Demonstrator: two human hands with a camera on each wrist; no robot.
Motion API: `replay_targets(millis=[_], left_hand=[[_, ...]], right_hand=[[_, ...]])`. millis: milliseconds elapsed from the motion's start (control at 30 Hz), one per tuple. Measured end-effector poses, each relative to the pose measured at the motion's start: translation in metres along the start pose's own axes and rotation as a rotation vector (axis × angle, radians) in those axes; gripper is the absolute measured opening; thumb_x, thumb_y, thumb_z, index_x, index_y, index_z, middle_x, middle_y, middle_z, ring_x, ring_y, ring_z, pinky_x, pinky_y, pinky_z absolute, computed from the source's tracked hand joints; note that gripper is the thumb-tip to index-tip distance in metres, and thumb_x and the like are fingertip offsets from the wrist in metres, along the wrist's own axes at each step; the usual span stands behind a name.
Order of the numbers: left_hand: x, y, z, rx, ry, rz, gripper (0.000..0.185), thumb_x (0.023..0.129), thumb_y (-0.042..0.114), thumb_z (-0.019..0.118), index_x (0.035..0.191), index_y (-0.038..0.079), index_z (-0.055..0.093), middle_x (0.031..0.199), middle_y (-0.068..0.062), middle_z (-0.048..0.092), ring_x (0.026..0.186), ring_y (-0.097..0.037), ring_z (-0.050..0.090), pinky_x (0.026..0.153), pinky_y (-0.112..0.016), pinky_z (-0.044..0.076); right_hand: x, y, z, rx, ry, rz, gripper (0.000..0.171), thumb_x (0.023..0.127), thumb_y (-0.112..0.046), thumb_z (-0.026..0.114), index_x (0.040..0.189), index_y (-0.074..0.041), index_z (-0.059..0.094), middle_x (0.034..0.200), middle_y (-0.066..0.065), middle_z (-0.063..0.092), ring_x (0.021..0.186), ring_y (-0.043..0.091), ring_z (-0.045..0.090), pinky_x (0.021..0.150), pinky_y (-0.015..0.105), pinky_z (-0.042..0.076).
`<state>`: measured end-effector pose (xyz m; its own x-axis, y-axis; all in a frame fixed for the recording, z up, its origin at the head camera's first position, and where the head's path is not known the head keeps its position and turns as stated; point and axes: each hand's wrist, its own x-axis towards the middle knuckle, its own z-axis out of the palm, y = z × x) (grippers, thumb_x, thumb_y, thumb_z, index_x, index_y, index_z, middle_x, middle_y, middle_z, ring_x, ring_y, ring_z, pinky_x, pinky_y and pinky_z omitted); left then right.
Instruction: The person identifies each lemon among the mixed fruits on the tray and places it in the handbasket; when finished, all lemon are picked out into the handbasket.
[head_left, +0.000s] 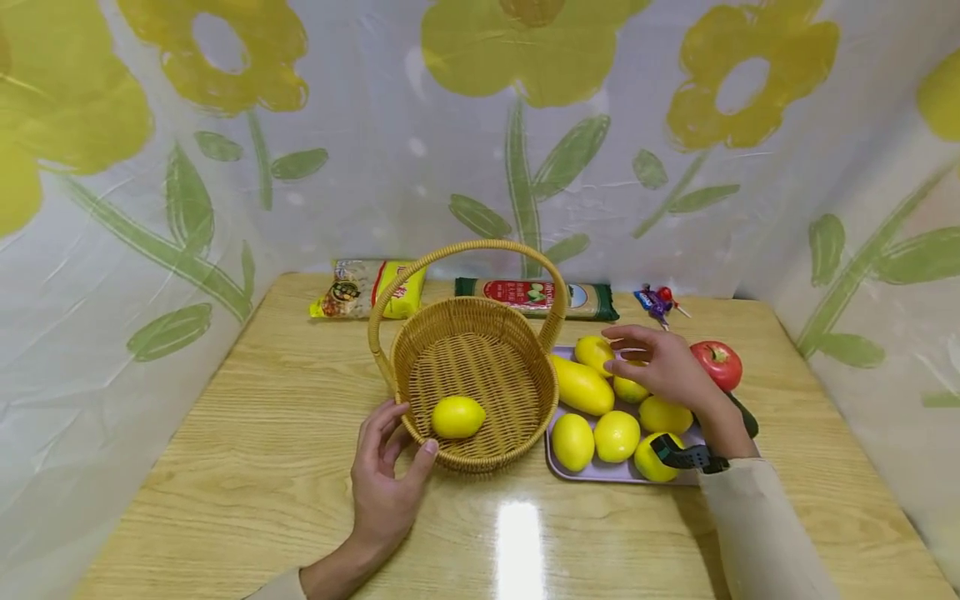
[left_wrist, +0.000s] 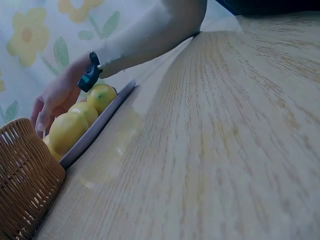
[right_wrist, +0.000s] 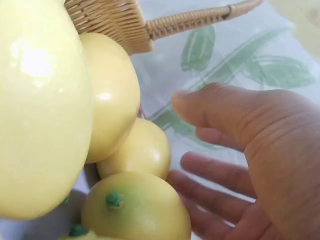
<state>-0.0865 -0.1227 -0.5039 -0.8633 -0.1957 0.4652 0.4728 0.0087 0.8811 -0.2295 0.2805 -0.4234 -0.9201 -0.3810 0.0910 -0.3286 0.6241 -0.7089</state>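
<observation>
A wicker basket (head_left: 480,333) with a tall arched handle stands mid-table, one lemon (head_left: 458,417) lying inside. My left hand (head_left: 390,483) holds the basket's near left rim, thumb and fingers bent against it. To the basket's right, a pale purple tray (head_left: 600,477) carries several lemons (head_left: 617,436) and a long yellow fruit (head_left: 583,387). Over the tray's far side hovers my right hand (head_left: 660,367), its fingers spread beside the far lemon (head_left: 594,354). In the right wrist view, the thumb and fingers (right_wrist: 215,170) have nothing between them.
Behind the basket lie a yellow food packet (head_left: 371,289) and a long green-ended packet (head_left: 536,297). Lollipops (head_left: 660,302) lie at the back right. A red apple-like fruit (head_left: 717,364) and a dark green vegetable (head_left: 744,414), partly hidden by the right wrist, sit by the tray.
</observation>
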Motion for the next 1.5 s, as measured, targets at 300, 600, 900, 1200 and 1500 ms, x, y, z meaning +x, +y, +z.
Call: replay_targets(millis=[300,600,900,1200,1500], left_hand=[[-0.002,-0.001,0.003,0.02,-0.024,0.012,0.059,0.092,-0.016,0.074,0.147,-0.01,0.054,0.157,-0.031,0.04,0.142,-0.026,0.053,0.118,-0.03,0.054],[0.0,0.0,0.002,0.018,-0.027,0.028,0.059,0.092,-0.016,0.073,0.146,-0.013,0.052,0.156,-0.035,0.038,0.142,-0.032,0.053,0.117,-0.031,0.055],[0.001,0.001,0.001,0.013,-0.021,0.025,0.059,0.092,-0.016,0.073,0.146,-0.016,0.051,0.155,-0.035,0.038,0.141,-0.034,0.053,0.118,-0.031,0.055],[0.001,-0.001,0.0,0.006,-0.027,0.006,0.059,0.092,-0.016,0.073,0.147,-0.011,0.052,0.156,-0.037,0.036,0.142,-0.036,0.052,0.118,-0.033,0.055],[0.001,0.0,-0.001,0.023,-0.014,0.011,0.059,0.091,-0.016,0.074,0.146,-0.014,0.052,0.155,-0.034,0.039,0.142,-0.044,0.051,0.118,-0.034,0.055]], right_hand=[[0.012,0.005,0.009,-0.137,-0.047,0.026,0.048,0.103,-0.018,0.078,0.148,-0.006,0.066,0.142,0.021,0.071,0.123,0.042,0.072,0.105,0.058,0.063],[-0.001,-0.026,-0.013,-0.006,0.007,-0.052,0.046,0.103,-0.015,0.079,0.147,-0.009,0.068,0.144,0.014,0.07,0.126,0.039,0.072,0.105,0.051,0.064],[-0.012,-0.085,0.011,0.132,-0.317,-0.244,0.044,0.102,-0.016,0.08,0.144,-0.02,0.069,0.143,-0.001,0.072,0.121,0.018,0.07,0.105,0.029,0.062],[-0.012,-0.126,0.077,0.005,-0.35,-0.352,0.045,0.104,-0.023,0.077,0.148,-0.023,0.068,0.148,-0.003,0.07,0.12,0.015,0.07,0.098,0.038,0.066],[-0.01,-0.113,0.05,0.174,-0.258,-0.345,0.04,0.102,-0.014,0.079,0.142,-0.017,0.072,0.142,0.001,0.073,0.118,0.023,0.075,0.102,0.045,0.065]])
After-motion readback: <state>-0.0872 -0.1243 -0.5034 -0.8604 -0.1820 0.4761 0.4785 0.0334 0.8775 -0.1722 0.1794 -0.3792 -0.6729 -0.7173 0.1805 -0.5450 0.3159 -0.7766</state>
